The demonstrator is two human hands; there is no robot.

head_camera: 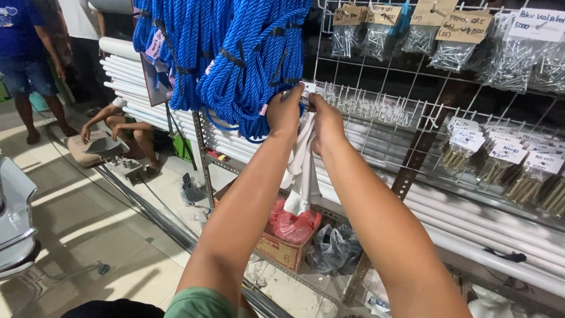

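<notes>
My left hand (285, 112) and my right hand (327, 121) are raised together at a white wire display rack (376, 106). Both pinch the top of a white plastic bag (303, 171) that hangs down between my forearms. A small tag or packet sits at the fingertips, partly hidden. Just left of my left hand hang thick coils of blue rope (235, 53), close to touching it.
Clear bags of screws with card labels (465, 35) hang on the rack; more packets (506, 159) are lower right. White pipes (471, 229) lie on shelves. A cardboard box with red bags (288, 235) sits below. One person sits on the floor (126, 129); another stands (29, 65).
</notes>
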